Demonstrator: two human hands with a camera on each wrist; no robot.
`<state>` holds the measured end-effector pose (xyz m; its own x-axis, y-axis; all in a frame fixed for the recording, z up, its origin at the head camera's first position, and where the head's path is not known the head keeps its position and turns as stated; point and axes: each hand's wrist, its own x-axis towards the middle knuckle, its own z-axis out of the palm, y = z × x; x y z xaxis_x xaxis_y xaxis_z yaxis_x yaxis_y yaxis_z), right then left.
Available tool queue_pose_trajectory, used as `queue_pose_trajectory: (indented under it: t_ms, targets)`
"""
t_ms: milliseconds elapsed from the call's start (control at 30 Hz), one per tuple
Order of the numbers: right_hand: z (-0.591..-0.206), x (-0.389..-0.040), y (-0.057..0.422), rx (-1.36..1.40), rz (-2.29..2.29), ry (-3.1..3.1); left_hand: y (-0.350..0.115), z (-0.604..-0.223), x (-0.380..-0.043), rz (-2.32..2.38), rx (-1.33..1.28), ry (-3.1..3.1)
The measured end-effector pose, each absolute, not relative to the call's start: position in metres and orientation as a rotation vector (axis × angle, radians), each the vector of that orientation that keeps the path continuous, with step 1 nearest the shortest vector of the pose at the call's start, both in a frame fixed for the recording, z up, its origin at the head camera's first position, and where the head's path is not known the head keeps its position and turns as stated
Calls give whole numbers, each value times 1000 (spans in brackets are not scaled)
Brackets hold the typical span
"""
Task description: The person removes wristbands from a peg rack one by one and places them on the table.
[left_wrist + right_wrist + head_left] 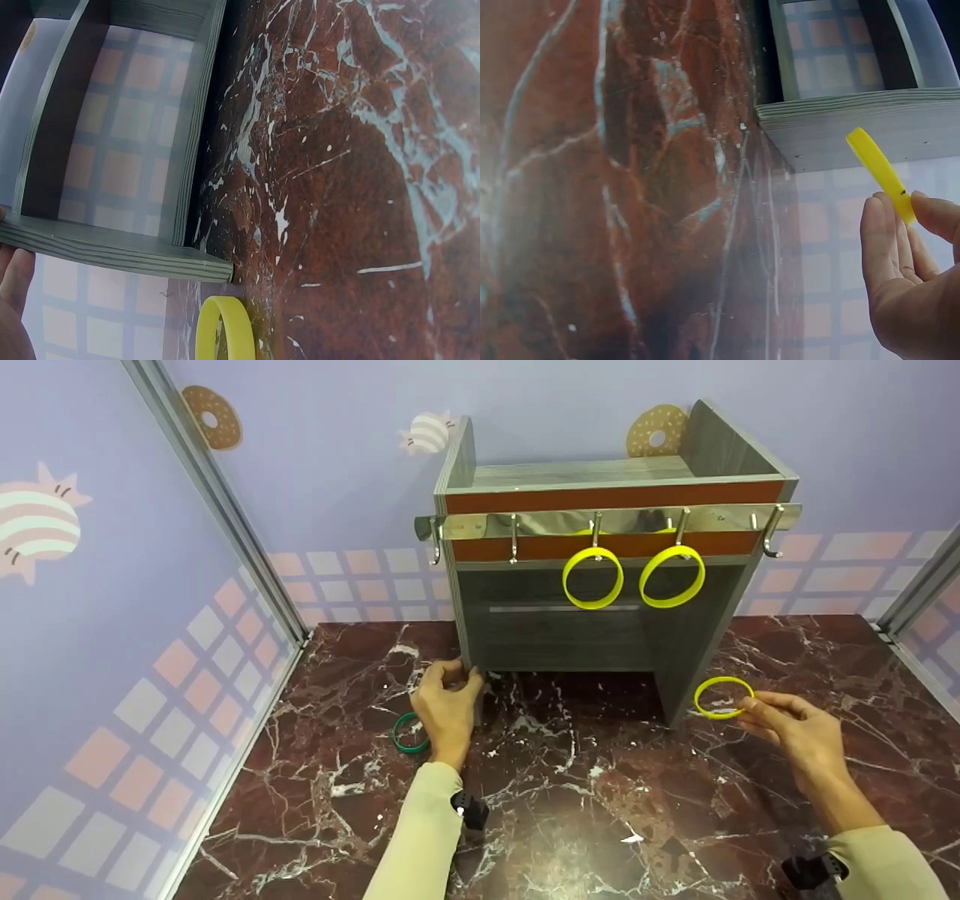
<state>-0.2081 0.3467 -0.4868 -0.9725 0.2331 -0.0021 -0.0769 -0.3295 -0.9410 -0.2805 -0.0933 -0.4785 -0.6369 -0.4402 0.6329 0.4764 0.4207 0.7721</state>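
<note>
My right hand [806, 735] pinches a thin yellow ring [697, 699] between thumb and fingers, beside the right foot of a grey wooden shelf unit [570, 641]. The right wrist view shows that ring [877, 165] nearly edge-on. With thumb and fingers on either side, my left hand [446, 709] grips the unit's left side panel [112, 244] low at its front edge. Two yellow rings, one left [565, 585] and one right [702, 585], hang from middle hooks of a shiny metal rail [555, 522] across the front.
A green ring [397, 735] lies on the dark red marbled table [540, 825], left of my left hand. In the left wrist view a yellow ring [238, 330] shows beneath the panel. Patterned lilac walls [337, 457] stand behind and at both sides. Outer hooks [770, 536] jut forward.
</note>
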Motion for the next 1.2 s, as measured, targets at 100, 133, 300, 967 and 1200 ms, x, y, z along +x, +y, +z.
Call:
queue_pose_trajectory:
  t_ms: [100, 133, 300, 967, 1200]
  targets:
    - [-491, -208, 347, -217, 2414, -1731, -93, -478, -280, -1354, -39, -1827]
    - [-492, -208, 347, -223, 2413, -1746, -93, -478, -279, -1350, -41, -1830]
    - [-498, -210, 346, -244, 2384, -1818, -93, -478, -280, -1341, -44, -1818]
    - [-512, -215, 348, -300, 2255, -2172, -92, -479, -280, -1368, -49, -1806]
    - [-513, -215, 346, -310, 2097, -2312, -93, -480, -282, -1319, -64, -1796]
